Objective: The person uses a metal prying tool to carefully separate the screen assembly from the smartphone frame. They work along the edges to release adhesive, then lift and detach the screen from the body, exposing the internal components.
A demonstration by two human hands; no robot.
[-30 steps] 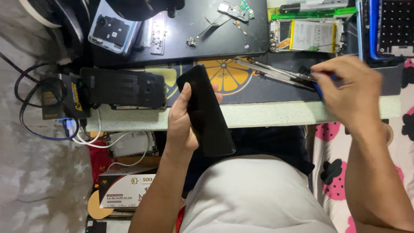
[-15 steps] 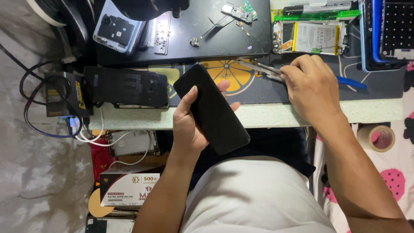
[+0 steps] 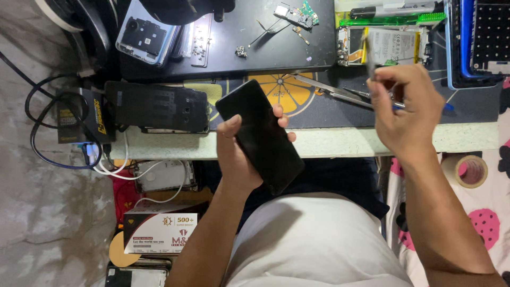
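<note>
A head-worn camera looks down at a cluttered repair bench. At the centre of the view, the left hand (image 3: 239, 154) grips a black smartphone (image 3: 260, 135), thumb along its left edge and fingertips curled around the right edge. The phone tilts, its top toward 11 o'clock and its bottom toward 5 o'clock, held above the pale front edge of the bench (image 3: 329, 142).

At about 2 o'clock from the phone, the right hand (image 3: 406, 114) is raised over the dark work mat (image 3: 329, 114), fingers pressed together in a pinch on a thin metal tool (image 3: 368, 53) that points up toward 12 o'clock. The tool is blurred, so its kind cannot be told. Metal tweezers (image 3: 332, 93) lie on the mat just left of this hand.

At 9 o'clock from the phone lies a black back cover (image 3: 156, 106). At 11 o'clock sits an opened phone body (image 3: 144, 33), and at 12 o'clock a small green circuit board (image 3: 298, 15). At 1 o'clock lies an opened phone with its battery (image 3: 390, 45) showing. A tape roll (image 3: 470, 171) sits at 3 o'clock, below the bench.
</note>
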